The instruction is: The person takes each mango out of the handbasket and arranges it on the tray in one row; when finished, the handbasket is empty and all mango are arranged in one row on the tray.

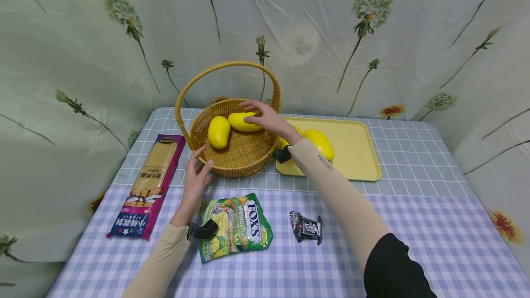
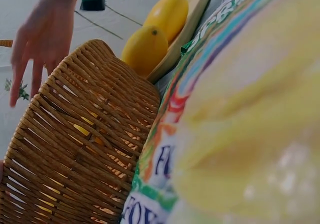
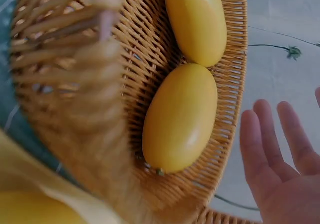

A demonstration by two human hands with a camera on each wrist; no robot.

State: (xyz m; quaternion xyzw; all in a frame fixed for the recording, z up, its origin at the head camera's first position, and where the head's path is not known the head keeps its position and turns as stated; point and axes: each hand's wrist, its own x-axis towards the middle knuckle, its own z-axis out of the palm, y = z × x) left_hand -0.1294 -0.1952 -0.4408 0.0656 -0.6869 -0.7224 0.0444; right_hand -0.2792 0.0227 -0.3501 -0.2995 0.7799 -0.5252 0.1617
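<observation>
Woven wicker forms the handled basket (image 1: 244, 172) where two yellow mangoes (image 1: 219, 132) lie touching, as a person's right hand (image 1: 269, 117), fingers spread, hovers at the far right rim. The left hand (image 1: 196, 183) meets the near left rim, fingers apart and bent; whether they grip it cannot be told. Just beside the basket, two more mangoes (image 1: 319, 144) share a yellow tray (image 1: 356, 151), one partly blocked by the right forearm. A purple-edged pasta packet (image 1: 145, 187) lies to the left. In front, a strapped wrist camera (image 1: 203, 230) overlaps a green Fox's Spring Tea bag (image 1: 236, 229), with a small black-wrapped packet (image 1: 306, 227) to its right on checked cloth (image 1: 281, 279).
</observation>
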